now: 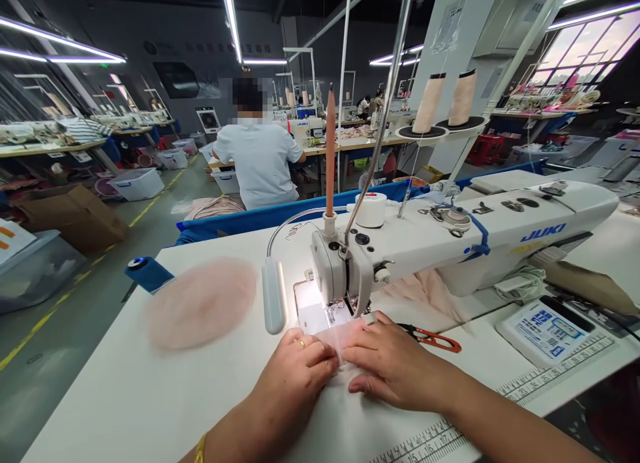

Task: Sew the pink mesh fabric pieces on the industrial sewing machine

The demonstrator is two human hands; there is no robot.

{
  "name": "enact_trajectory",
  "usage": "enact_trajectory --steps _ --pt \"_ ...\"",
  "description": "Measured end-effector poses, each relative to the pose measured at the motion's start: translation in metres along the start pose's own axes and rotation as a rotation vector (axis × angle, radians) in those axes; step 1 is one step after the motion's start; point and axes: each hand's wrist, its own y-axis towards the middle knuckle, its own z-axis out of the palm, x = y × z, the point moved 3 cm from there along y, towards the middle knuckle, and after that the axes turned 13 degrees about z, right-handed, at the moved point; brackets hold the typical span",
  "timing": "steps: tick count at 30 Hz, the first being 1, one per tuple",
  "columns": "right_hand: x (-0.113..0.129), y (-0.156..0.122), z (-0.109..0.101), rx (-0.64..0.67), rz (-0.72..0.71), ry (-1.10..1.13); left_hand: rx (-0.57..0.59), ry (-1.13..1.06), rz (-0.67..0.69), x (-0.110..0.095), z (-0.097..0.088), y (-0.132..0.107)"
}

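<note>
My left hand (295, 373) and my right hand (393, 363) rest side by side on a thin pale strip of fabric (336, 340) in front of the needle of a white Juki sewing machine (450, 240). The left hand's fingers are curled and pinch the fabric edge. The right hand lies flatter, fingers pressed together on the fabric. The fabric runs under the presser foot (341, 311), which is lit by a small lamp (273, 295).
A blurred pink round piece (203, 303) lies on the white table (125, 396) at left, by a blue thread cone (147, 273). Red-handled snips (433, 338) and a control panel (547, 324) lie right. A seated person (260, 156) works ahead.
</note>
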Motion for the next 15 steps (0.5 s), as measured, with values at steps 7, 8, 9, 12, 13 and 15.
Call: enact_trajectory --steps 7,8,9,12,13,15 --pt "-0.005 0.008 0.003 0.015 0.036 -0.014 -0.004 0.035 -0.042 0.006 0.001 0.005" --pt "-0.006 0.009 0.004 0.015 0.041 -0.023 -0.002 0.032 -0.046 0.007 0.001 0.006" --pt "-0.006 0.01 0.004 0.012 0.046 -0.033 -0.001 0.031 -0.05 0.009 0.001 0.006" --pt "-0.007 0.013 0.004 -0.016 0.061 -0.073 -0.01 0.038 -0.049 0.014 0.0 0.01" --pt "-0.008 0.015 0.004 -0.028 0.067 -0.087 -0.014 0.042 -0.043 0.015 0.0 0.011" --pt "-0.008 0.017 0.005 -0.042 0.077 -0.109 -0.022 0.049 -0.037 0.017 -0.001 0.012"
